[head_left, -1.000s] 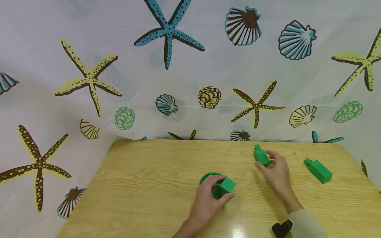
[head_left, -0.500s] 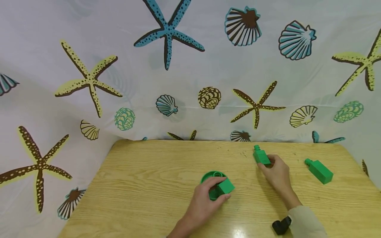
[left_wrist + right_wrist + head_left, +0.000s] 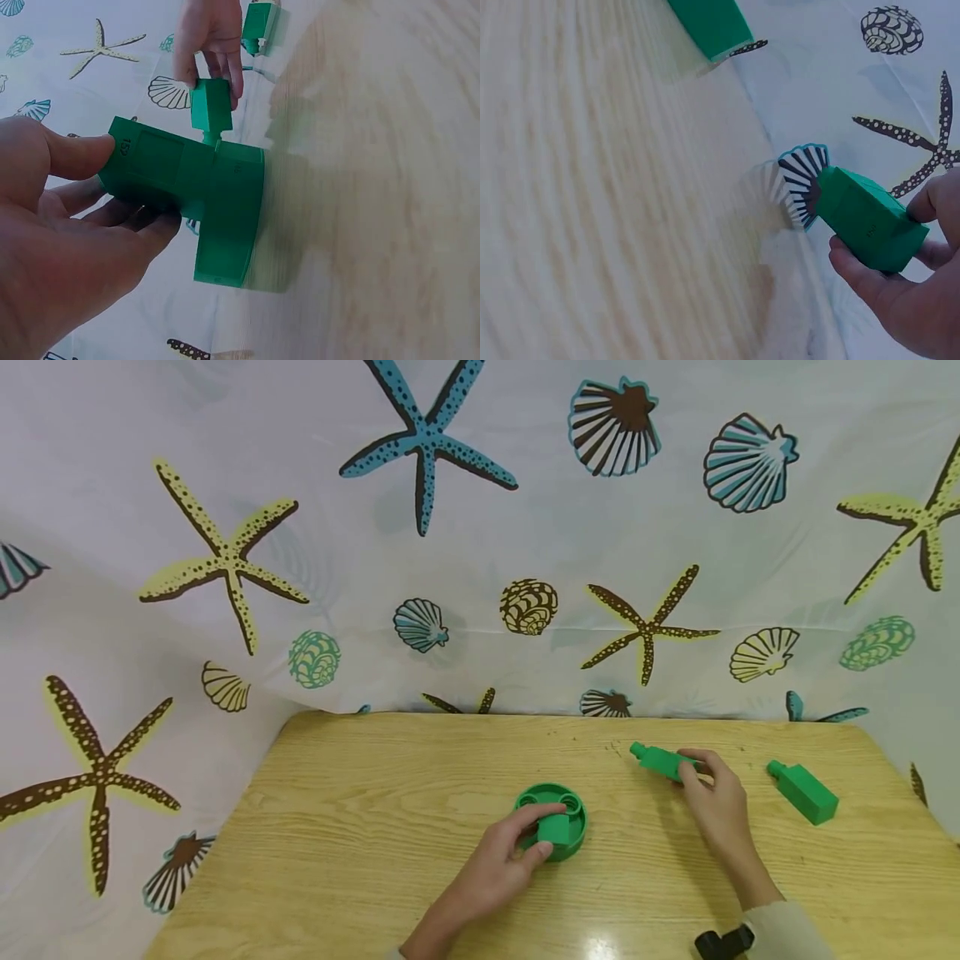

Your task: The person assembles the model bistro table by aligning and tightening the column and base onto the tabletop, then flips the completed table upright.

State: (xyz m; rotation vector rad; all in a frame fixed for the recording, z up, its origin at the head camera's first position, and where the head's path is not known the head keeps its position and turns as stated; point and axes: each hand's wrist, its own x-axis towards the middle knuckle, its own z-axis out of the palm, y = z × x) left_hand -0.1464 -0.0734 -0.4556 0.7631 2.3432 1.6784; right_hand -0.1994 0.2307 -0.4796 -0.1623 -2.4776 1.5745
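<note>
The right hand (image 3: pixel 717 799) is pinching a green bottle (image 3: pixel 666 762) beyond and right of the round tray (image 3: pixel 581 833), neck (image 3: pixel 637 749) pointing left, while the left hand (image 3: pixel 493 862)'s nearer, gripping a block (image 3: pixel 553 832) there.

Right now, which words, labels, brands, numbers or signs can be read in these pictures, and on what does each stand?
"152", sideways on the left block in the left hand; the last figure is unsure.
Middle block, in the right hand: a small mark, too blurred to read.
Dish: faint marks on its side, too blurred to read.
Right block: no text to be made out.
</note>
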